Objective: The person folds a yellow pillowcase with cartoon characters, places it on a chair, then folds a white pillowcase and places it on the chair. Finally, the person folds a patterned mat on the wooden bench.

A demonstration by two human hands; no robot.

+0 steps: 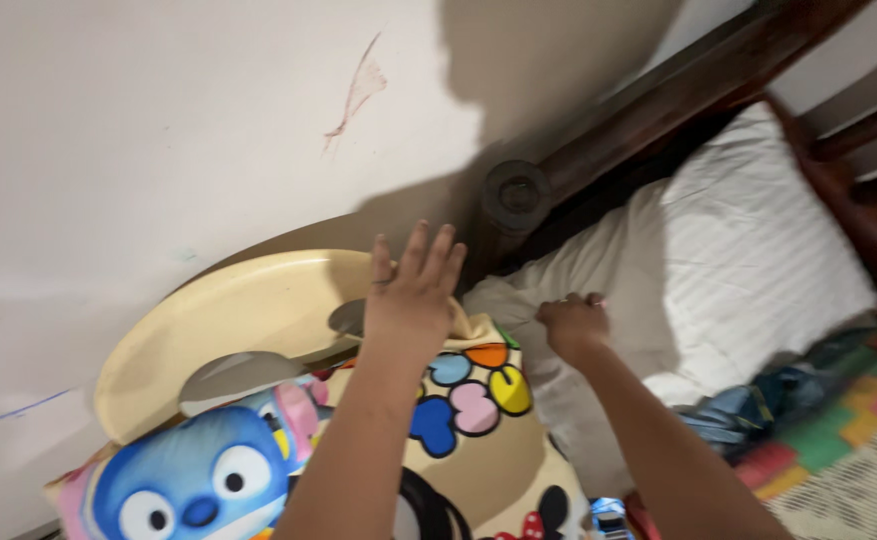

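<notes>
The left hand [413, 290], fingers spread wide and holding nothing, hides part of a cream plastic headboard [248, 320]. The right hand [573, 325] pinches the corner of a white pillow [738, 270]; its fingertips are hidden. A cartoon-print blanket [458, 400], cut off below, lies against a scribbled white wall [158, 130] and dark wooden bed frame [678, 90].

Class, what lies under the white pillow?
A colourful patchwork blanket shows beneath the pillow at its lower edge; what lies under the rest of the pillow is covered.
</notes>
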